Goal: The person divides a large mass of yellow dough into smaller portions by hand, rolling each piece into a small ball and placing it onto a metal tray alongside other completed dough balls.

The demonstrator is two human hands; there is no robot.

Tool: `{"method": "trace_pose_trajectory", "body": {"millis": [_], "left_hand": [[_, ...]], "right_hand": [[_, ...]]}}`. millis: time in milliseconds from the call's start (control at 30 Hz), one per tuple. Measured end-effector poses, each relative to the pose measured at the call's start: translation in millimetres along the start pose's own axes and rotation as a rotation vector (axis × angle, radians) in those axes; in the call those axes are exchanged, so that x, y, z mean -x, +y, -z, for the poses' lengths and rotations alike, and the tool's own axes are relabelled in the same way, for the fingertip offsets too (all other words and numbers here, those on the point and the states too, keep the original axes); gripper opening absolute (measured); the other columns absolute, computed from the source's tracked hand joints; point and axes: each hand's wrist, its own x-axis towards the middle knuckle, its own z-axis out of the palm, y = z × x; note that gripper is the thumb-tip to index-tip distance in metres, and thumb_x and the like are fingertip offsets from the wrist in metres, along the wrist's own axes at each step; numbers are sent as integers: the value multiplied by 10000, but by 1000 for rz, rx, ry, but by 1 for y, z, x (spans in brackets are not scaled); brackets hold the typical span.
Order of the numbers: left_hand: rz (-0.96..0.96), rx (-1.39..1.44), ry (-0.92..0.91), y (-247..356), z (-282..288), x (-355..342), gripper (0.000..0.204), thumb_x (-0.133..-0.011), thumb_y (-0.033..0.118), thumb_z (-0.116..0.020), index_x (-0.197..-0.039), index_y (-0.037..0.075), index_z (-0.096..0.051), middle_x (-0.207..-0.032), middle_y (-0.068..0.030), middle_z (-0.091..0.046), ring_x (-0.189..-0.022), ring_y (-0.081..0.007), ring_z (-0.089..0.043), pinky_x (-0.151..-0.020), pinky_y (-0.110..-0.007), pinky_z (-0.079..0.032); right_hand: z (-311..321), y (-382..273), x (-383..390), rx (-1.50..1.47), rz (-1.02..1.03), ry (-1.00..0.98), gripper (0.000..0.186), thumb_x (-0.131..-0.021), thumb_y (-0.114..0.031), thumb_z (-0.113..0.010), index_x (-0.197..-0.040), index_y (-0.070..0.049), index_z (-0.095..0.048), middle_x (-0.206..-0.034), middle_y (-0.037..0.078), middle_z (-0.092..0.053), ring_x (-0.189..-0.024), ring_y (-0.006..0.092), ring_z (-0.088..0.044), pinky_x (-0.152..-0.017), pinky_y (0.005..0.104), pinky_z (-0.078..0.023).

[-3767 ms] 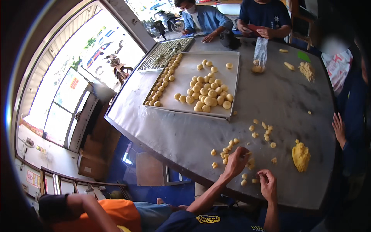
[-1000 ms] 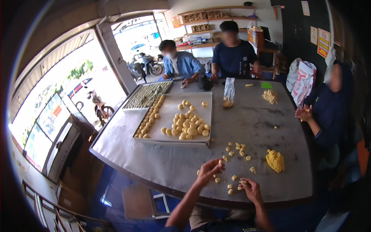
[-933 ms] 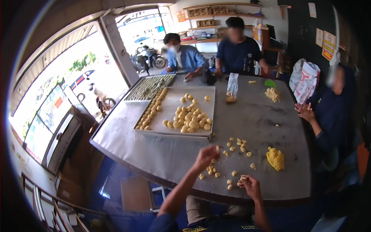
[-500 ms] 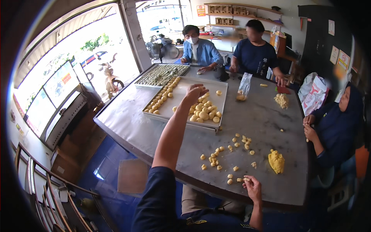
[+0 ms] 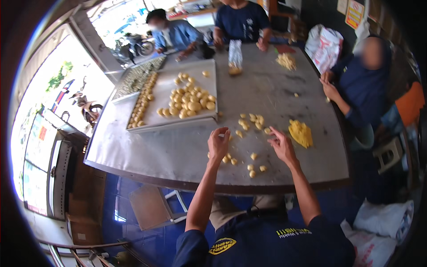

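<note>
My left hand is above the metal table, left of the loose dough pieces, its fingers curved and apart with nothing visible in them. To its right, my right hand reaches forward with spread fingers. Its fingertips are at a small dough ball; whether they touch it I cannot tell. Several small pale dough pieces lie scattered between and around my hands. A mound of yellow dough sits right of my right hand. Beyond my left hand, a shallow metal tray holds a heap of round dough balls and a row along its left side.
Another tray with small greenish pieces stands at the far left. A clear bag and a crumbly pale pile lie at the table's far side. Two people are across the table; a third person is at the right edge.
My left hand has come back from above the tray to the near table. My right hand has moved forward from the near edge and its fingers have spread. The view has shifted.
</note>
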Motion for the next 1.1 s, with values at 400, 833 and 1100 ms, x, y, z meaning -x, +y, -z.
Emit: {"method": "trace_pose_trajectory", "body": {"millis": [400, 833, 1100], "left_hand": [[-195, -282, -66, -11, -57, 154, 215, -928, 182, -715, -1080, 33, -741, -976, -191, -691, -880, -375, -674, -776, -446, -529], [-161, -188, -373, -12, -47, 150, 285, -928, 176, -656, -1152, 51, -533, -1009, -257, -680, -940, -458, -662, -799, -535, -523], [53, 80, -310, 16, -58, 89, 323, -935, 207, -693, -1206, 45, -629, -1026, -208, -717, -885, -312, -727, -758, -379, -568]], "right_hand": [[-56, 17, 52, 413, 401, -278, 442, -865, 46, -576, -1299, -16, -628, -1248, 180, -635, -1167, 361, -587, -1019, 424, -473], [-14, 2, 81, 210, 180, -333, 211, -865, -67, -733, -1074, -52, -745, -993, 151, -719, -874, 276, -720, -774, 368, -566], [-20, 7, 68, -241, -355, -130, 219, -936, -90, -713, -1125, 15, -680, -905, 70, -730, -768, 119, -699, -639, 261, -538]]}}
